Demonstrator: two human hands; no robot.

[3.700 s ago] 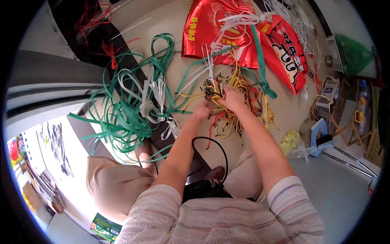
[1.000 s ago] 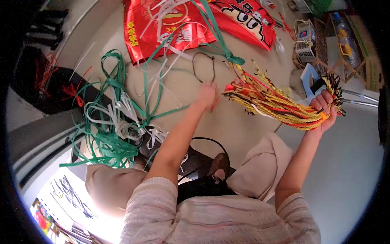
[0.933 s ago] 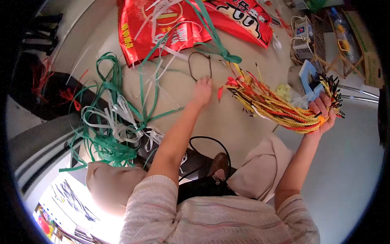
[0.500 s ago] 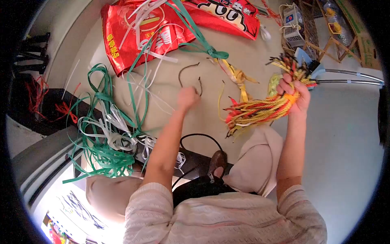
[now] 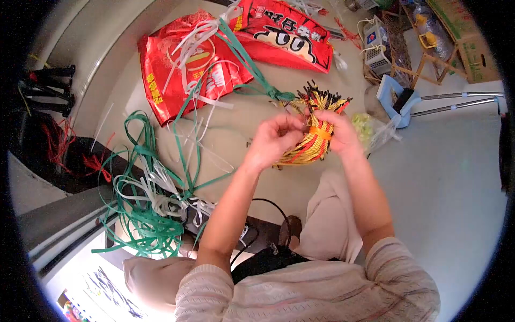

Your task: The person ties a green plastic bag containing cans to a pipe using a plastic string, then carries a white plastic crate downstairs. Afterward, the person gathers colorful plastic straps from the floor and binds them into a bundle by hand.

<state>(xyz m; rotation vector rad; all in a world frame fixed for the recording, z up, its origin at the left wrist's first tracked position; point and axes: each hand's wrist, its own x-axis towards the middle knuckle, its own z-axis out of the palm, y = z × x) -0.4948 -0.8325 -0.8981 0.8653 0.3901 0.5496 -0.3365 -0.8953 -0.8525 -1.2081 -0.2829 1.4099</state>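
My right hand (image 5: 343, 134) is closed around a bundle of cords (image 5: 328, 103) in yellow, black and red. An orange band (image 5: 320, 132) wraps the bundle near its middle, and dark cut ends fan out at the top. Close against its left side is my left hand (image 5: 276, 140), fingers pinched together on a thin dark cord (image 5: 292, 109), mostly hidden by the fingers. Just beyond the hands, a knotted green strap (image 5: 273, 92) reaches toward the bundle.
Red printed bags (image 5: 188, 70) lie ahead. Tangled green straps (image 5: 150, 231) and white ribbons (image 5: 155, 188) spread at the left. To the right are a blue-headed tool (image 5: 394, 99) with metal poles, a clear plastic bag (image 5: 381, 137), a small grey basket (image 5: 377, 48) and a cardboard box (image 5: 480, 53).
My left hand has lifted the dark cord from the floor and come up to the bundle. My right hand has brought the bundle left, toward the middle, turning its cut ends upward.
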